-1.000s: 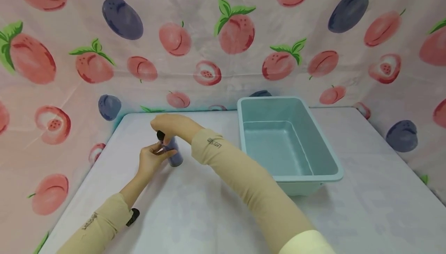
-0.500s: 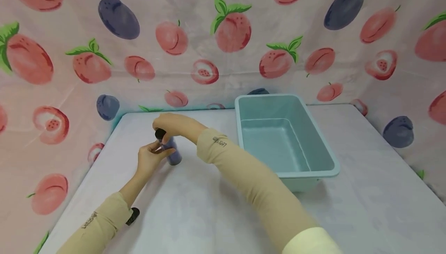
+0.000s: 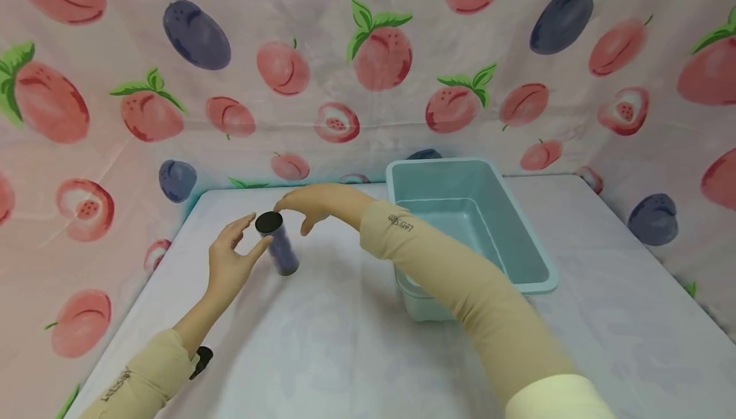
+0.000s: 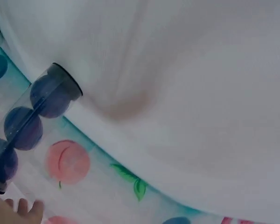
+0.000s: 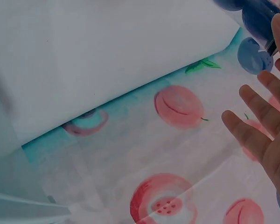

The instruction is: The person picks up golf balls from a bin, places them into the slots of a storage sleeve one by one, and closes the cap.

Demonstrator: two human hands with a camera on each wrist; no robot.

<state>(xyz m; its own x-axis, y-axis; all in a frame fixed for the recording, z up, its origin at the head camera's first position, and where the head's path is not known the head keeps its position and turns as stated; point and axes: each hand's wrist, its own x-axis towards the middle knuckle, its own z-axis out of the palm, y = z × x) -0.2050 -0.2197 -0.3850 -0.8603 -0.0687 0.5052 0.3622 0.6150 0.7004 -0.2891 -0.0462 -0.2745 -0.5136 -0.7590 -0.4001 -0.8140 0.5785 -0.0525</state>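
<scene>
A clear tube of balls (image 3: 282, 250) with a black lid (image 3: 269, 222) stands upright on the white table. Through its wall in the left wrist view, three dark blue-purple balls (image 4: 23, 128) show in a row. My left hand (image 3: 227, 266) is at the tube's left side, thumb and fingers spread apart around its upper part; whether the thumb touches it is hard to tell. To the right of the lid hovers my right hand (image 3: 322, 205), fingers extended and holding nothing. The right wrist view shows those spread fingers (image 5: 256, 116) near the tube.
A pale blue-green plastic bin (image 3: 425, 307) stands on the right of the white table (image 3: 322, 342), partly behind my right forearm. Behind the table hangs a fruit-print cloth (image 3: 230, 151). A black strap piece (image 3: 201, 361) sticks out beside my left wrist.
Both hands have come off the tube: the right one moved right from the lid and its fingers opened, the left one drew back left and loosened. The tube stays standing in place.
</scene>
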